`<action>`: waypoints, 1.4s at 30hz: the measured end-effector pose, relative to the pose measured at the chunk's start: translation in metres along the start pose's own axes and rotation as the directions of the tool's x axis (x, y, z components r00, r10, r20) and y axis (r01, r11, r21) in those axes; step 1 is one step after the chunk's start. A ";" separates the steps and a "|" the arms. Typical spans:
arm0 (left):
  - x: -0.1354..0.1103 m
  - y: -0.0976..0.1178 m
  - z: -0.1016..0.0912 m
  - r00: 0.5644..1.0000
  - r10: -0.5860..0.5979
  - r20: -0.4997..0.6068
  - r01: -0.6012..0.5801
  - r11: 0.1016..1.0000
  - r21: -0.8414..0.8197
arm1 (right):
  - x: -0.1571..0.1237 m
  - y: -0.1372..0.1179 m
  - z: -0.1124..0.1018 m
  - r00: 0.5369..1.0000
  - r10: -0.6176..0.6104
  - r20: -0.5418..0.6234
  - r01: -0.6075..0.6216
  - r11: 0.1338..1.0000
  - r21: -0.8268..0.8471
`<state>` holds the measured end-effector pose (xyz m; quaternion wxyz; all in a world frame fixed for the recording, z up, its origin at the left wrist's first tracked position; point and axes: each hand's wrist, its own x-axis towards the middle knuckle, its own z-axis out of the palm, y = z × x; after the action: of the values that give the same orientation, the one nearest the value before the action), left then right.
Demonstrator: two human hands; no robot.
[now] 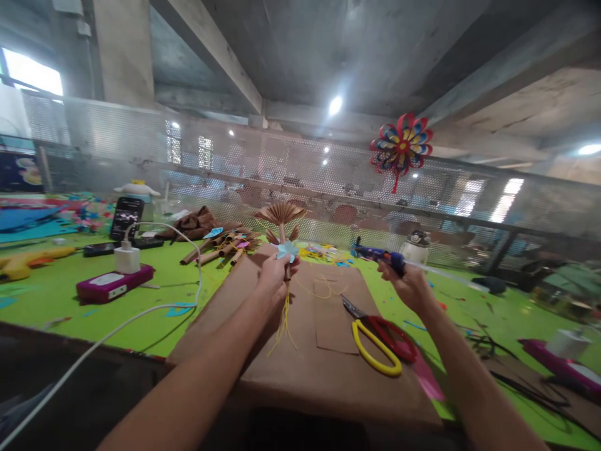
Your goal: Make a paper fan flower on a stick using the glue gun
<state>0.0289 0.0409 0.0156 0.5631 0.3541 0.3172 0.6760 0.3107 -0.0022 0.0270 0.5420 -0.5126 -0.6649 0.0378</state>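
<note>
My left hand [275, 275] is closed round the stem of a brown paper craft with a pleated fan top [282, 213]. A light blue paper flower [287, 250] sits on its front, and thin yellow strands [284, 326] hang below. On the right, my right hand [408, 285] grips a dark blue hot glue gun [382, 255], its nozzle pointing left, away from the craft. Between my arms, scissors [375, 341] with one yellow and one red handle lie on a brown paper-covered board [300, 369], partly over a smaller brown paper piece [333, 319].
Rolled brown paper pieces [225, 247] are heaped behind my left hand. A purple power strip [115, 283] with a white charger and cable stands at left, near a phone [126, 218]. Behind runs a perforated metal screen [282, 169] with a red flower ornament [402, 147].
</note>
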 end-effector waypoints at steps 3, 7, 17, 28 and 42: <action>-0.001 0.002 0.001 1.000 0.009 0.014 -0.008 0.999 -0.031 | -0.004 -0.007 0.009 0.999 0.027 0.041 -0.031 0.996 0.087; -0.006 -0.001 0.008 0.993 -0.015 0.117 0.021 0.999 -0.050 | -0.010 -0.019 0.015 0.990 0.105 0.093 -0.127 0.957 0.262; -0.031 -0.007 0.030 0.921 -0.062 0.384 0.146 0.970 -0.193 | -0.029 -0.050 0.049 0.979 0.153 0.135 -0.193 0.909 0.369; -0.012 -0.013 0.008 0.984 -0.070 0.161 0.046 0.987 0.151 | -0.012 -0.017 0.043 0.918 0.391 -0.067 -0.278 0.753 0.596; -0.032 -0.014 0.016 0.888 -0.012 0.459 -0.048 0.992 0.120 | -0.025 -0.043 0.037 0.972 0.148 0.181 -0.233 0.690 0.685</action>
<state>0.0534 0.0121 0.0087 0.5920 0.5420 0.2144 0.5566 0.2519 -0.0219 0.0211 0.6508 -0.3314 -0.5729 0.3720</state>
